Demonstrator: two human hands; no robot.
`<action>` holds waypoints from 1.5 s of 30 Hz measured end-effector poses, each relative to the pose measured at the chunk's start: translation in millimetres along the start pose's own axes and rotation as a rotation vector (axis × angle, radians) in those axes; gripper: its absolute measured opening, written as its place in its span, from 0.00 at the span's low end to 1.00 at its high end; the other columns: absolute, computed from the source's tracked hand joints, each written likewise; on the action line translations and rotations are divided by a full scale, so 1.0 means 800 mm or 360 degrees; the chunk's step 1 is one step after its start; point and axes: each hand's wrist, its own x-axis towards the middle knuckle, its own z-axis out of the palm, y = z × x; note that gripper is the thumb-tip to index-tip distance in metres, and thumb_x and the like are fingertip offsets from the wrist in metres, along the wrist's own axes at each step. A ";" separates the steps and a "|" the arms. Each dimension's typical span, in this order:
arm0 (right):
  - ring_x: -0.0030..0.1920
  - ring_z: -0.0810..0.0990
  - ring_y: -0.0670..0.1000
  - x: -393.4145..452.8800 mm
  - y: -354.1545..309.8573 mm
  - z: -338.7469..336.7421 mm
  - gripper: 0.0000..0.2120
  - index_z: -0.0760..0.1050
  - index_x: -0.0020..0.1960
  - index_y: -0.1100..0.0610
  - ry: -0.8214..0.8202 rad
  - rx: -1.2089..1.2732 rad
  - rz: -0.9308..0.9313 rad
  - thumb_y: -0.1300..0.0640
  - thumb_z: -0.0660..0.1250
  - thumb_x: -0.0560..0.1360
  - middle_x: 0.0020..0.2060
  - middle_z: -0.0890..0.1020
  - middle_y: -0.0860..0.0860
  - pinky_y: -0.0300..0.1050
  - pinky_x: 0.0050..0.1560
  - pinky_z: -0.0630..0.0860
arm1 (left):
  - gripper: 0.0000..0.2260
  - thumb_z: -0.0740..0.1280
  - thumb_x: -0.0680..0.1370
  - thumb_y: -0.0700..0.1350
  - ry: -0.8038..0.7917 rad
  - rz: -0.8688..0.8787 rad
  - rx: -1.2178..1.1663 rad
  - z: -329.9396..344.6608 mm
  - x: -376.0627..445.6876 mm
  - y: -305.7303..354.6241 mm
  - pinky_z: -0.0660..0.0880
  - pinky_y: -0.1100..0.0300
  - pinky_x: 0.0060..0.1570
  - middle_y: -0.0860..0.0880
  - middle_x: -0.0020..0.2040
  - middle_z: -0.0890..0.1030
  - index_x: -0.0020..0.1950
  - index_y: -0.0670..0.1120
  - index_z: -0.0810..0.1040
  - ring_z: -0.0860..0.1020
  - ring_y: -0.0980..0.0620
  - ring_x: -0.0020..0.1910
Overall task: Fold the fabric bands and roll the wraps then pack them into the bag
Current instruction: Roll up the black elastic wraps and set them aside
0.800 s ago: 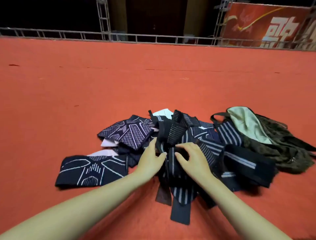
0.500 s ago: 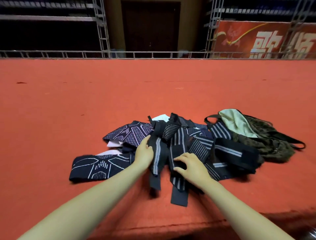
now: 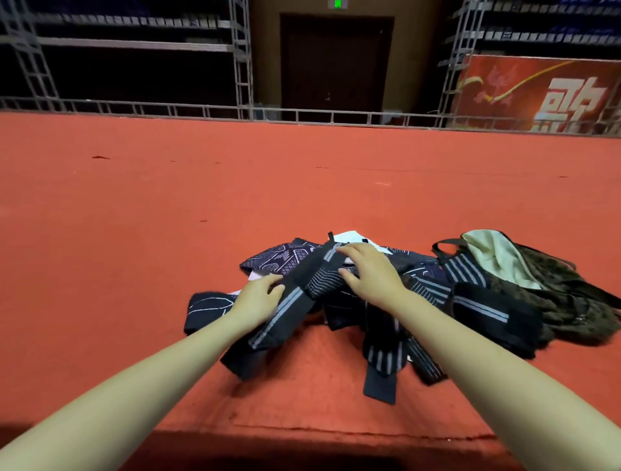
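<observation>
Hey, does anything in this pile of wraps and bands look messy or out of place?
Yes. The dark wraps lie unrolled in a tangled heap on the red carpet, none packed. The bag lies slumped on its side beside them, pale lining showing.

From my feed, the only writing I can make out is on the red banner (image 3: 537, 94) at the far right behind the metal railing (image 3: 302, 116): large white Chinese characters, cut off by the frame edge, so I can't read them whole. Above the dark door (image 3: 336, 64) a small green sign (image 3: 337, 4) glows, too small to read.
</observation>
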 end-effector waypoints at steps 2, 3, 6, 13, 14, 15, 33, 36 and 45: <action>0.67 0.68 0.54 0.014 -0.007 0.016 0.26 0.62 0.73 0.50 -0.0262 -0.0086 0.0029 0.47 0.63 0.77 0.66 0.72 0.51 0.52 0.64 0.68 | 0.17 0.60 0.80 0.46 -0.0030 0.0000 0.0006 -0.002 -0.002 -0.014 0.67 0.60 0.60 0.50 0.66 0.75 0.69 0.48 0.73 0.73 0.50 0.65; 0.67 0.69 0.55 0.015 -0.010 0.027 0.28 0.60 0.74 0.50 -0.0383 -0.0039 0.0119 0.45 0.62 0.77 0.67 0.72 0.51 0.51 0.63 0.69 | 0.17 0.60 0.80 0.47 -0.0035 -0.0003 0.0003 -0.003 -0.002 -0.022 0.68 0.60 0.60 0.50 0.66 0.76 0.68 0.49 0.73 0.73 0.50 0.64; 0.65 0.73 0.53 0.008 -0.014 0.063 0.29 0.62 0.73 0.51 -0.0432 0.0262 0.0360 0.44 0.64 0.76 0.66 0.74 0.50 0.48 0.62 0.70 | 0.17 0.60 0.79 0.48 -0.0062 -0.0013 0.0009 -0.004 -0.001 -0.041 0.70 0.58 0.60 0.51 0.64 0.77 0.68 0.53 0.72 0.74 0.51 0.62; 0.55 0.78 0.49 0.001 -0.018 0.086 0.15 0.76 0.62 0.49 -0.0160 0.0416 0.0429 0.50 0.66 0.75 0.54 0.81 0.47 0.43 0.53 0.72 | 0.19 0.58 0.78 0.43 -0.0202 -0.0027 0.0170 0.013 0.017 -0.051 0.69 0.60 0.51 0.51 0.52 0.80 0.69 0.51 0.69 0.76 0.50 0.54; 0.54 0.78 0.48 0.004 -0.018 0.087 0.16 0.75 0.62 0.49 -0.0159 0.0400 0.0427 0.49 0.66 0.75 0.54 0.81 0.47 0.43 0.53 0.72 | 0.19 0.58 0.78 0.44 -0.0173 -0.0035 0.0111 0.017 0.024 -0.046 0.69 0.61 0.50 0.51 0.52 0.79 0.70 0.50 0.69 0.76 0.51 0.53; 0.54 0.78 0.48 0.007 -0.018 0.087 0.17 0.75 0.62 0.49 -0.0161 0.0385 0.0427 0.48 0.66 0.74 0.55 0.81 0.46 0.44 0.55 0.73 | 0.19 0.58 0.79 0.44 -0.0141 -0.0038 0.0045 0.022 0.031 -0.039 0.68 0.60 0.51 0.51 0.54 0.79 0.70 0.50 0.68 0.76 0.51 0.54; 0.47 0.77 0.40 -0.027 -0.011 0.075 0.08 0.79 0.54 0.54 0.0135 0.0608 0.0251 0.59 0.67 0.75 0.47 0.81 0.43 0.28 0.51 0.67 | 0.22 0.62 0.79 0.38 -0.0100 0.0146 -0.0672 0.076 0.055 -0.013 0.65 0.65 0.62 0.58 0.62 0.72 0.72 0.52 0.67 0.70 0.59 0.61; 0.46 0.77 0.39 -0.034 -0.013 0.063 0.07 0.79 0.52 0.54 0.0197 0.0667 0.0258 0.60 0.67 0.75 0.44 0.81 0.42 0.25 0.49 0.67 | 0.22 0.61 0.79 0.36 -0.0065 0.0199 -0.0671 0.069 0.052 0.003 0.62 0.73 0.58 0.57 0.62 0.73 0.71 0.49 0.68 0.70 0.61 0.61; 0.41 0.77 0.43 -0.041 -0.028 0.045 0.06 0.80 0.48 0.54 0.0386 0.0878 0.0492 0.62 0.68 0.74 0.40 0.82 0.46 0.31 0.46 0.70 | 0.19 0.61 0.79 0.37 -0.0007 0.0157 -0.0421 0.043 0.052 0.025 0.64 0.66 0.60 0.49 0.67 0.74 0.69 0.45 0.71 0.71 0.52 0.66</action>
